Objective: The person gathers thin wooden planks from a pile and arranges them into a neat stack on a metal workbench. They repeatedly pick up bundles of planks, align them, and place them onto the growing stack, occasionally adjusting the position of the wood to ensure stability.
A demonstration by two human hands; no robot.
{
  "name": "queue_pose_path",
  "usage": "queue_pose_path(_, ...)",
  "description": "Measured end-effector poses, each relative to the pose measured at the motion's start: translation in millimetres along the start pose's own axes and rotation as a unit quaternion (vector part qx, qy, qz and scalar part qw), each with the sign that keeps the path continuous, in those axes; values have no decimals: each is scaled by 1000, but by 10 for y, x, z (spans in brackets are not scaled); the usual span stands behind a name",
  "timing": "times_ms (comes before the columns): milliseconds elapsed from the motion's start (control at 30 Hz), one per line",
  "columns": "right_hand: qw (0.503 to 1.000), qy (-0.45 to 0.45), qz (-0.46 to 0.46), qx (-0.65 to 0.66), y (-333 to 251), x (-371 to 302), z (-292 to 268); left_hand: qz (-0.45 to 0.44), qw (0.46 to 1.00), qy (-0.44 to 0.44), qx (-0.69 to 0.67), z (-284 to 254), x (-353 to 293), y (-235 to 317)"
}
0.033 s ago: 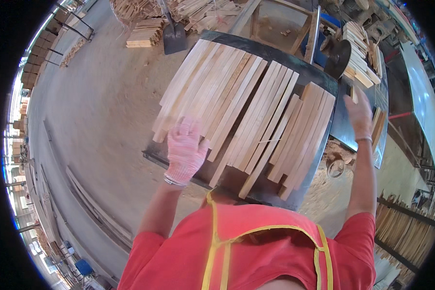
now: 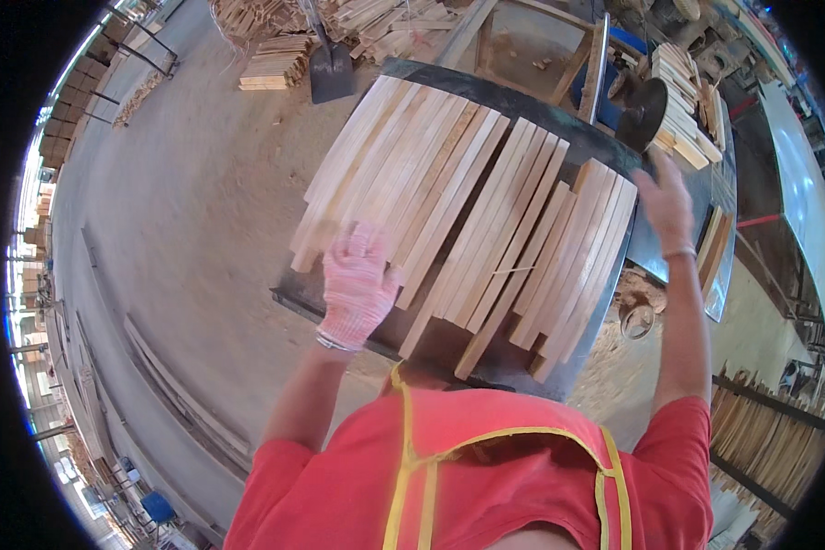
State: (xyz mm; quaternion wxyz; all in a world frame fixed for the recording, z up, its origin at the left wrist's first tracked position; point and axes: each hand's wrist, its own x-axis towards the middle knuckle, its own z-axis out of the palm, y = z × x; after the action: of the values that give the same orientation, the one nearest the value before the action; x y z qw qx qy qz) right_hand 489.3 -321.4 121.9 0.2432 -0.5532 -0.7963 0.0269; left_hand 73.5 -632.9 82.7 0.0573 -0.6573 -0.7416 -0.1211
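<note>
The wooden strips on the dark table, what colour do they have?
The wooden strips are pale tan, some more pinkish-brown; the head view shows this best.

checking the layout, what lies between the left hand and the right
In the head view, wooden strips on the dark tabletop lie between the left hand and right hand.

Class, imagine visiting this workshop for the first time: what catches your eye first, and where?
The pale wooden strips stand out first, laid side by side across the dark table at centre. Next is the pink-gloved left hand at their near-left ends, with the right hand by the table's right edge. A dark shovel shows at upper left.
</note>
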Motion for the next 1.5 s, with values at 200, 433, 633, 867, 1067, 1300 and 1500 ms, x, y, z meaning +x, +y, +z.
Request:
queue_pose_path(200,973,-176,-127,82,-1839,807,1164,23,999,-25,-33,217,325,9)
queue_pose_path(433,940,-334,-18,-71,-2508,1265,1320,43,993,-25,-109,276,401,-64)
queue_pose_path(633,932,-264,-91,230,-2784,847,273,6,982,25,-189,356,311,-132)
queue_pose_path(867,867,-203,-62,451,-1456,-108,-903,197,942,-179,-203,-823,606,210)
queue_pose_path(1067,821,-414,36,391,-977,-1591,-1267,421,907,21,-15,-864,1150,1234)
queue_pose_path(1300,858,78,405,305,538,-2063,-1723,316,933,35,-168,-699,1106,2202)
queue_pose_path(1500,906,130,402,-24,2180,-1762,-1250,299,947,-45,-114,-620,813,2343)
